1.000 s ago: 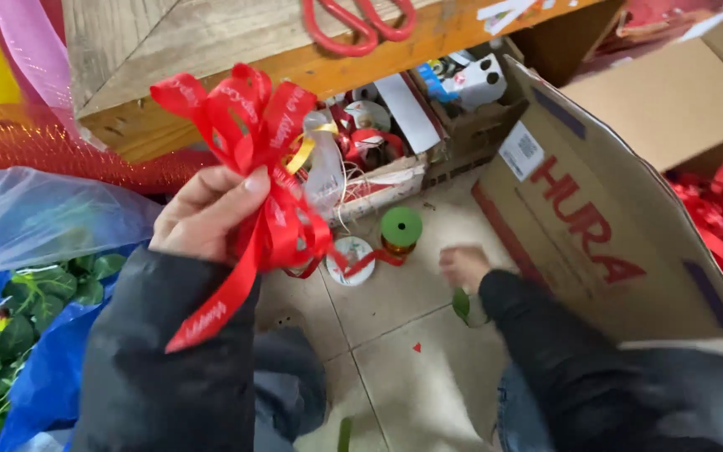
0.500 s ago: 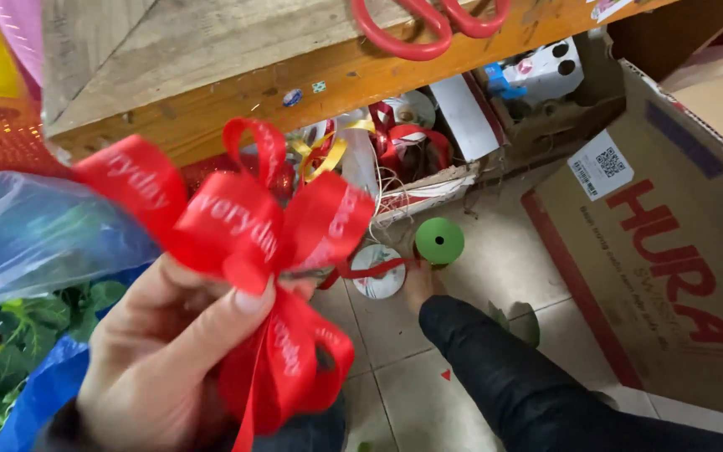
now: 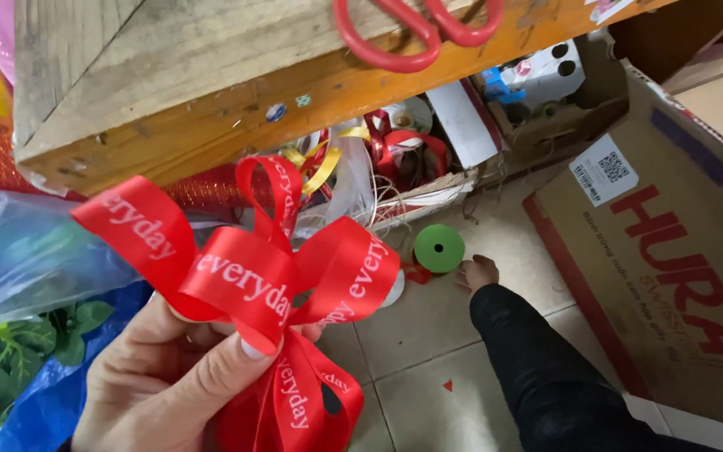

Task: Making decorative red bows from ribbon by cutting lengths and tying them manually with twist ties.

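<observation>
A craft or gift-wrapping workshop, by the look of it: a rough wooden desk (image 3: 169,75) with red scissors (image 3: 412,29) on top. Ribbon spools (image 3: 438,248), scraps and cardboard boxes (image 3: 671,243) crowd the tiled floor (image 3: 428,351), beside bagged fake leaves (image 3: 10,360).

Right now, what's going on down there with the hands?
The left hand holds a red ribbon bow up close, thumb pinching its knot. The right hand reaches down to the tiled floor, right beside a green spool; whether it touches the spool I cannot tell. Red scissors lie on the wooden bench above.
</observation>
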